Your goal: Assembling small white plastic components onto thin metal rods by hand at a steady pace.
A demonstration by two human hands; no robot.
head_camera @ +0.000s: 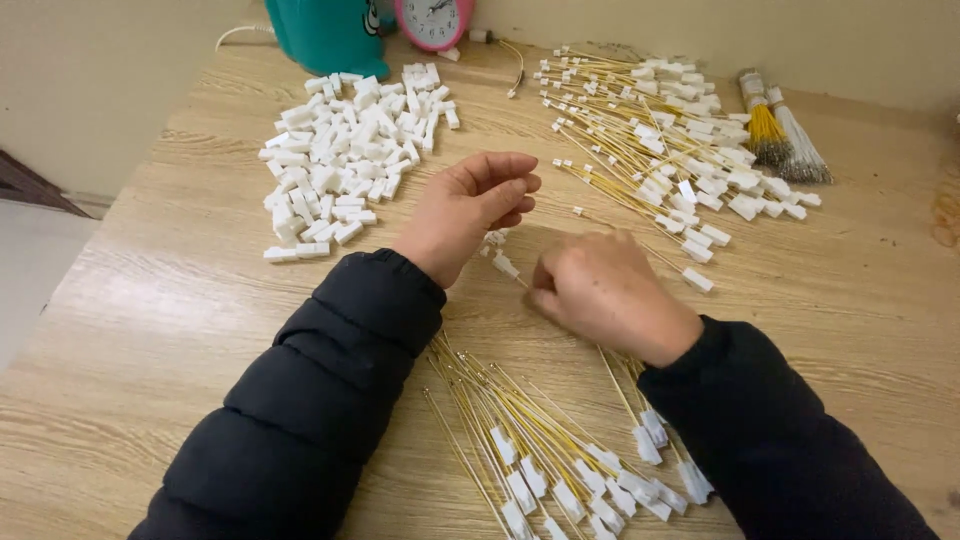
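small white connector on a thin yellow wire

it lay tilted on the wooden table between the two hands, its wire end pinched under the right hand.

You are looking down at a light wood-grain surface — its far edge runs up against a plain cream wall. The same pale wall continues on the far left. At the left, past the surface's edge, a strip of grey floor shows — the light is soft and even.
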